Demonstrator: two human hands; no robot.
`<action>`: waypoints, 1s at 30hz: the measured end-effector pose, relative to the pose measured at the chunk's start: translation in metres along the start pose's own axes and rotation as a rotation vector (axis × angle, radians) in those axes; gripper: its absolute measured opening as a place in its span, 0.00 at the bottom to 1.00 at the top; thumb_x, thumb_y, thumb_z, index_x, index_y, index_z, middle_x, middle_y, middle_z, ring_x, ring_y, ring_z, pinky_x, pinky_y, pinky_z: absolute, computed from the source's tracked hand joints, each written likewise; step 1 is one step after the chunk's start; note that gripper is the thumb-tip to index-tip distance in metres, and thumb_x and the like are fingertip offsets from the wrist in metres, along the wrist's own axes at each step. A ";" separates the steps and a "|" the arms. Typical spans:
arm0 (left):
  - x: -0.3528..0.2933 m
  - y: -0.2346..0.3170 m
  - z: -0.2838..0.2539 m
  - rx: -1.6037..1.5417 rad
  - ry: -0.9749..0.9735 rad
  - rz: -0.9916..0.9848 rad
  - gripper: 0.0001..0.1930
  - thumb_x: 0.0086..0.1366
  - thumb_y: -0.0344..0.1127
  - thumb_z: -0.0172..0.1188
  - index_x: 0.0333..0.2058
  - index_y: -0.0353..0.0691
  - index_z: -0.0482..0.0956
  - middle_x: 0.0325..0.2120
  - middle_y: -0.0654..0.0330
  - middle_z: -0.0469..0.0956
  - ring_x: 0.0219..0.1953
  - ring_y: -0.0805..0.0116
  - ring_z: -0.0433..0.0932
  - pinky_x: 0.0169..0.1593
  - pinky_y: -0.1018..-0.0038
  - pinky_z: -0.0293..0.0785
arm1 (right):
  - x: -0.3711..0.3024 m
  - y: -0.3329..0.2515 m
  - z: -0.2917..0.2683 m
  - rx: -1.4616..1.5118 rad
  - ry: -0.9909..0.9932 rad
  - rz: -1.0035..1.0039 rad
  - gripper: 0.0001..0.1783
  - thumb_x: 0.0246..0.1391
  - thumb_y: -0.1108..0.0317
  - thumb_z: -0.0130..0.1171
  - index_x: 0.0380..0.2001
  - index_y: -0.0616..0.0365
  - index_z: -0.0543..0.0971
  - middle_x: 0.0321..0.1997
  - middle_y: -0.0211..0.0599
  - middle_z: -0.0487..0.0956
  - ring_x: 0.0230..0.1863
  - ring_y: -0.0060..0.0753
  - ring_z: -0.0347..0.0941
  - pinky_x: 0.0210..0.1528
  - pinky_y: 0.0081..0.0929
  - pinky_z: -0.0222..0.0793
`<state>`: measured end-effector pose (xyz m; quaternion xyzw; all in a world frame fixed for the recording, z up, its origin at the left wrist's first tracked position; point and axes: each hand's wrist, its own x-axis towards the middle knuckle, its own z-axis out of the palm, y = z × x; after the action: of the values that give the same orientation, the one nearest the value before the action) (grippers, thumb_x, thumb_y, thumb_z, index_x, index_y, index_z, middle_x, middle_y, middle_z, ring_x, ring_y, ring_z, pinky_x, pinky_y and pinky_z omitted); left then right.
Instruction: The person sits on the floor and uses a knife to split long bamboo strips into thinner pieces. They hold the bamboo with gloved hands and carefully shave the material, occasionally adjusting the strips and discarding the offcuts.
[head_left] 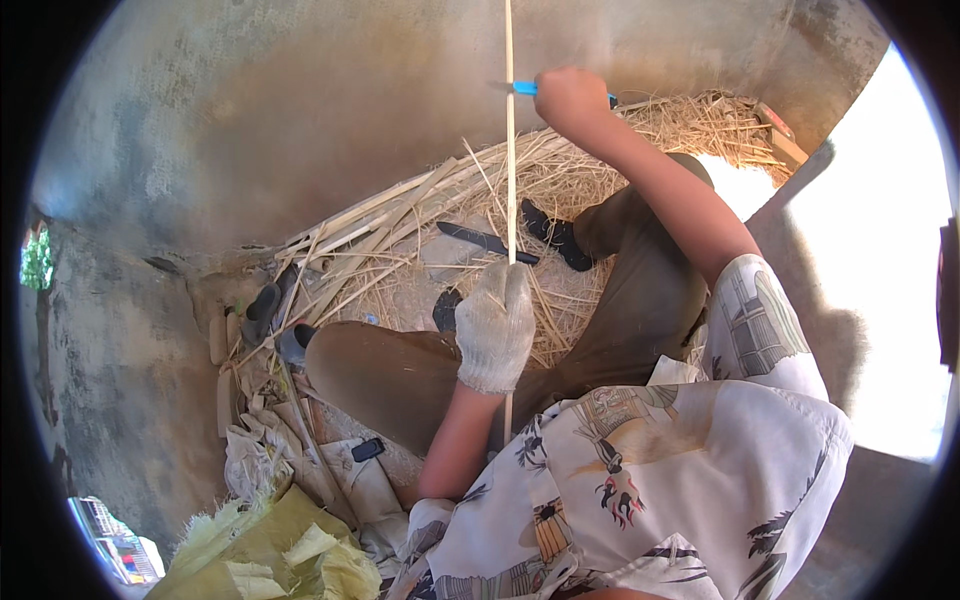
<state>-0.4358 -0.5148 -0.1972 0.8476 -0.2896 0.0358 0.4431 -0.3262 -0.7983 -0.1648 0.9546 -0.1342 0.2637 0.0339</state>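
Note:
My left hand (494, 328), in a whitish knit glove, is closed around a long, thin, pale strip (511, 170) that looks like split bamboo. The strip stands away from me toward the wall, and its lower end shows below my wrist. Out at arm's reach, my bare right hand (574, 100) is wrapped round the blue handle of a knife (524, 88). Its thin blade lies across the strip, touching or very near it. On the ground past my left hand lies a dark, long-bladed knife (487, 242).
Shavings (690, 125) and long split strips (370, 207) are heaped along the wall (280, 120). Grey shoes (262, 312) sit at the left. A small black device (368, 450) rests on pale cloth beside a yellowish woven sack (270, 550). My dark-socked foot (556, 236) lies among shavings.

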 end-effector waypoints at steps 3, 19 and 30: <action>0.000 -0.007 -0.007 -0.047 0.023 -0.069 0.11 0.70 0.37 0.54 0.37 0.36 0.79 0.24 0.45 0.78 0.27 0.44 0.80 0.30 0.59 0.73 | -0.035 -0.031 -0.012 0.027 -0.042 -0.237 0.08 0.49 0.69 0.56 0.22 0.55 0.83 0.24 0.44 0.82 0.26 0.45 0.82 0.27 0.40 0.77; -0.009 0.002 -0.010 -0.134 0.012 0.010 0.11 0.70 0.38 0.54 0.35 0.37 0.79 0.23 0.46 0.78 0.27 0.46 0.80 0.30 0.58 0.73 | 0.061 0.020 -0.041 -0.118 0.050 0.091 0.10 0.51 0.68 0.54 0.25 0.55 0.84 0.26 0.44 0.83 0.28 0.48 0.81 0.30 0.42 0.76; -0.001 -0.001 -0.021 -0.944 -0.092 -0.523 0.09 0.67 0.38 0.61 0.36 0.38 0.78 0.19 0.69 0.70 0.17 0.83 0.67 0.19 0.83 0.64 | -0.129 -0.081 -0.039 0.296 0.093 -0.340 0.04 0.47 0.66 0.63 0.25 0.51 0.78 0.20 0.35 0.79 0.20 0.42 0.77 0.22 0.36 0.71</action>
<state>-0.4320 -0.4975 -0.1853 0.6010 -0.0728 -0.2469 0.7566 -0.4296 -0.6844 -0.1971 0.9448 0.0706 0.3148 -0.0566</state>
